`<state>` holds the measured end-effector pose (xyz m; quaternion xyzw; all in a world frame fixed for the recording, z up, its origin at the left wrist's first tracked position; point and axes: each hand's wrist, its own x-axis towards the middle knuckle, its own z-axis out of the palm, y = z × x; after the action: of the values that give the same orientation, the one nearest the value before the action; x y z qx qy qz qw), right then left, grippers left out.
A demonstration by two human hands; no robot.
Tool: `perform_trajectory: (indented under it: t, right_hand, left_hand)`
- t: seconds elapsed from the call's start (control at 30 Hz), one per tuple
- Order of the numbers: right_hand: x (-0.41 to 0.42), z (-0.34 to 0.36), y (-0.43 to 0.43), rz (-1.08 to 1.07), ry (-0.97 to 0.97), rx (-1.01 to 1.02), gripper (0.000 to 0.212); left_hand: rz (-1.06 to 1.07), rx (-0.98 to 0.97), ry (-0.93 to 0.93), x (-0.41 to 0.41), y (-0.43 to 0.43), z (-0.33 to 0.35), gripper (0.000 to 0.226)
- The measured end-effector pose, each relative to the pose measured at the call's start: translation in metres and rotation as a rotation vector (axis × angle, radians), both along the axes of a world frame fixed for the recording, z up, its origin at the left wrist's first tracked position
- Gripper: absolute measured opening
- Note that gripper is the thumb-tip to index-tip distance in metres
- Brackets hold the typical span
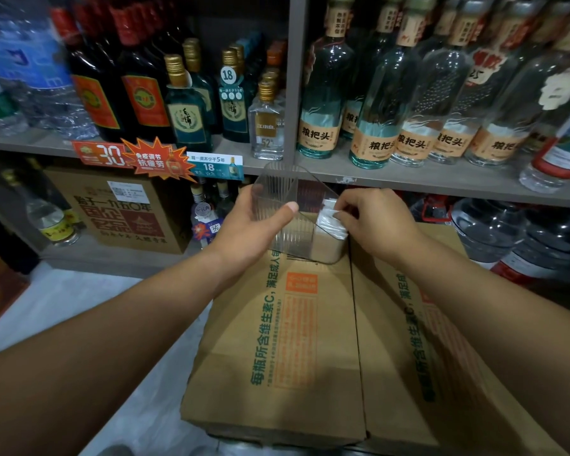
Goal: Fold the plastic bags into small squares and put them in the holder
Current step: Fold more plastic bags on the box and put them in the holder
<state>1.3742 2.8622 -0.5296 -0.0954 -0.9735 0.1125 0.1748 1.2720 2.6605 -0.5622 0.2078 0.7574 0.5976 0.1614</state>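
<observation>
Light, soft and slick, the folded bag (331, 222): a small white square, likely to spring open if let go (thin film, poor at keeping a crease); best pinched flat across its layers. Lodged in the right end of the holder (278, 174), above the far end of the cardboard box (293, 340). Holder clear, ribbed, stiff, light, probably slippery; best taken round a side wall. Left hand (254, 225) wrapped round its left side above the box's far edge, thumb across the near wall, holder tipped. Right hand (375, 218) over the box's far end, to the right, fingertips pinching the bag's top edge.
</observation>
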Motion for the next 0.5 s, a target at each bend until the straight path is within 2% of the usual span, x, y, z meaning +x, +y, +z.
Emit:
perform_trajectory:
  t: [0.07,0.27,0.37,0.5]
  right_hand:
    - [0.003,0.000,-0.001,0.016,0.003,0.069,0.014]
    - [0.006,-0.001,-0.005,0.005,0.023,0.109,0.016]
    - [0.006,0.002,-0.011,-0.045,-0.028,0.121,0.017]
    - [0.000,0.007,-0.011,-0.070,-0.164,0.021,0.007]
  left_hand:
    - [0.000,0.014,-0.013,0.000,0.000,0.000,0.091]
    - [-0.004,0.033,-0.035,0.000,0.000,-0.001,0.092]
    - [-0.016,0.030,-0.029,0.001,-0.001,0.000,0.092]
    - [-0.006,0.015,-0.010,0.001,-0.001,0.001,0.094]
